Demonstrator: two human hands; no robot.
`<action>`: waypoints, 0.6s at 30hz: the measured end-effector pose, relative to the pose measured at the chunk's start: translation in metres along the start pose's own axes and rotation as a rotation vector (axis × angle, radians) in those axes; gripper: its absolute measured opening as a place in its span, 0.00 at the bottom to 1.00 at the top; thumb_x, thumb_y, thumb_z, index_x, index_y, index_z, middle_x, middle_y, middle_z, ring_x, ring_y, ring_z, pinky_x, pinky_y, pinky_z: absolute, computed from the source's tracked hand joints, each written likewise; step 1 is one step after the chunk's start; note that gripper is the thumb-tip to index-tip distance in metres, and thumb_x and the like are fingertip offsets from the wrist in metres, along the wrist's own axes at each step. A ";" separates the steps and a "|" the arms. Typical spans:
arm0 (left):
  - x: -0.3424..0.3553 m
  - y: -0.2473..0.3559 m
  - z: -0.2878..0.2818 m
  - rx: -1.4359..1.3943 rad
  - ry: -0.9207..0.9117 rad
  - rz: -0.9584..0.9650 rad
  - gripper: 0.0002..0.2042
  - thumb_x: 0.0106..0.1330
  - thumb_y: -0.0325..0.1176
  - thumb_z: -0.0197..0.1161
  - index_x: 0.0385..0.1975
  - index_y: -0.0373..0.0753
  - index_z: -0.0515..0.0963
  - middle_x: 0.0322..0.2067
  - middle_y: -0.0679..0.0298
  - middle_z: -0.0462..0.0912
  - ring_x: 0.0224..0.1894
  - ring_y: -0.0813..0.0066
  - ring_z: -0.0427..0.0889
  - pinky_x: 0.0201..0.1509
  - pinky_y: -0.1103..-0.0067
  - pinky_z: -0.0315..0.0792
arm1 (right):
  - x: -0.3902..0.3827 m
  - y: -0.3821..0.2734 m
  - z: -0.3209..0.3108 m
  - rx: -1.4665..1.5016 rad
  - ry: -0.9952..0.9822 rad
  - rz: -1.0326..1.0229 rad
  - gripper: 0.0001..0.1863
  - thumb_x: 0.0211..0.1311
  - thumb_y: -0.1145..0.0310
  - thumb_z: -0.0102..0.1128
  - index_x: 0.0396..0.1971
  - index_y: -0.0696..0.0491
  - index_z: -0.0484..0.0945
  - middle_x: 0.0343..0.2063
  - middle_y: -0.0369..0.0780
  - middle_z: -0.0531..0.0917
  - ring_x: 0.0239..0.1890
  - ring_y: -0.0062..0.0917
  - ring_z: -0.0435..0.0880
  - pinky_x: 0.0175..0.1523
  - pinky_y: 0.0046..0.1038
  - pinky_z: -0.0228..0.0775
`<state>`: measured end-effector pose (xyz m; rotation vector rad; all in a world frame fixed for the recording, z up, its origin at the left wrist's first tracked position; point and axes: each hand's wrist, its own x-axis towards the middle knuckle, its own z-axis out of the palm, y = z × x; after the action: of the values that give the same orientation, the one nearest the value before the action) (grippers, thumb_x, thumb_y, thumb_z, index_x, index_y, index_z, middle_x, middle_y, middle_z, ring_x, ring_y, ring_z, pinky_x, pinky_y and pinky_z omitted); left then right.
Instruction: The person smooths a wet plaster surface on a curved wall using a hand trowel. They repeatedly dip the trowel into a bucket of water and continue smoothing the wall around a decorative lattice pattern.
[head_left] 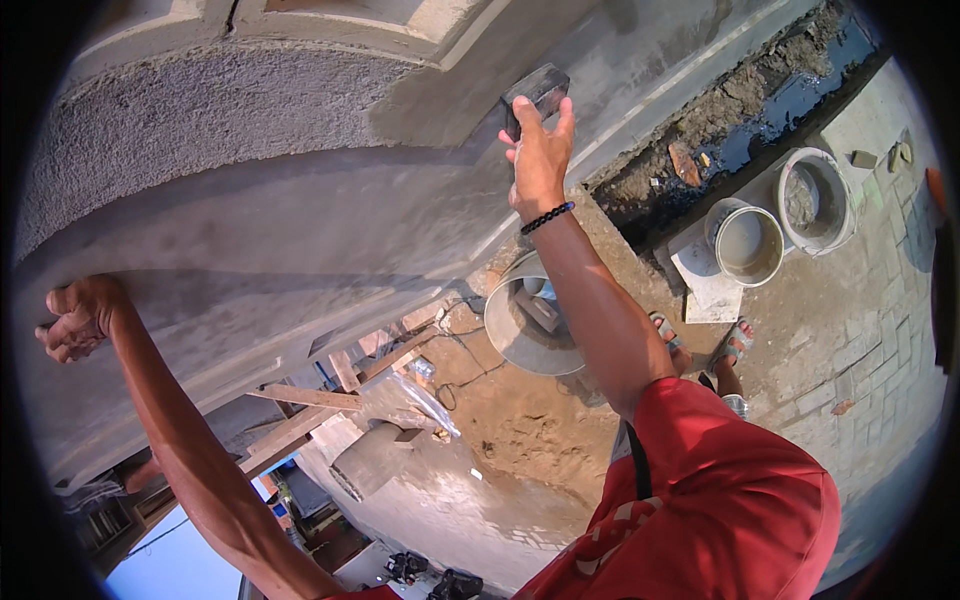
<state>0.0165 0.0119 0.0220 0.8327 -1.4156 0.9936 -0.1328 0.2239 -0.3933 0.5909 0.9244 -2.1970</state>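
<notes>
My right hand (541, 155), with a dark beaded bracelet at its wrist, grips a dark grey rectangular block (540, 95). It holds the block flat against the smooth grey plastered wall (300, 210); the hand hides part of the block. Far to the left, my left hand (80, 318) is curled into a loose fist by the same wall. No object shows in its fingers. Rougher, lighter plaster (220, 120) covers the wall above the smooth band, below a pale moulded frame (360, 40).
Below my right forearm stands a bucket (500, 345) with blocks inside. Two more buckets, one of grey liquid (748, 245) and a larger one (845, 205), stand by a trench of dark water (790, 100). Timber planks (310, 398) and sand (530, 430) lie lower down.
</notes>
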 end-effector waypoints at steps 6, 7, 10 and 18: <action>0.002 0.008 0.007 0.031 0.045 0.040 0.33 0.58 0.50 0.46 0.56 0.27 0.61 0.53 0.43 0.58 0.53 0.49 0.60 0.55 0.60 0.60 | -0.085 0.015 0.082 -0.274 0.029 -0.238 0.47 0.59 0.60 0.57 0.67 0.59 0.35 0.63 0.54 0.53 0.64 0.41 0.56 0.67 0.36 0.48; 0.003 0.005 0.011 0.046 0.056 0.060 0.33 0.58 0.50 0.46 0.56 0.27 0.61 0.53 0.43 0.58 0.53 0.49 0.61 0.54 0.60 0.60 | -0.098 0.024 0.079 -0.322 -0.026 -0.292 0.47 0.59 0.60 0.57 0.67 0.59 0.35 0.62 0.55 0.54 0.63 0.41 0.57 0.66 0.35 0.49; 0.004 -0.006 0.009 0.032 0.089 0.044 0.32 0.57 0.49 0.47 0.55 0.27 0.62 0.52 0.43 0.59 0.52 0.50 0.62 0.54 0.60 0.61 | -0.085 0.030 0.053 -0.296 -0.114 -0.393 0.47 0.59 0.61 0.58 0.67 0.59 0.37 0.60 0.55 0.57 0.62 0.40 0.59 0.66 0.35 0.50; 0.019 0.010 -0.015 0.072 0.095 0.079 0.32 0.57 0.50 0.48 0.54 0.27 0.62 0.50 0.43 0.60 0.51 0.49 0.63 0.52 0.59 0.63 | -0.053 0.000 0.074 -0.315 0.109 -0.428 0.46 0.56 0.65 0.60 0.67 0.57 0.40 0.54 0.55 0.62 0.58 0.43 0.60 0.62 0.36 0.53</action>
<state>0.0113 0.0304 0.0400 0.7769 -1.3460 1.1356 -0.1084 0.1899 -0.3123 0.3889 1.5369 -2.3268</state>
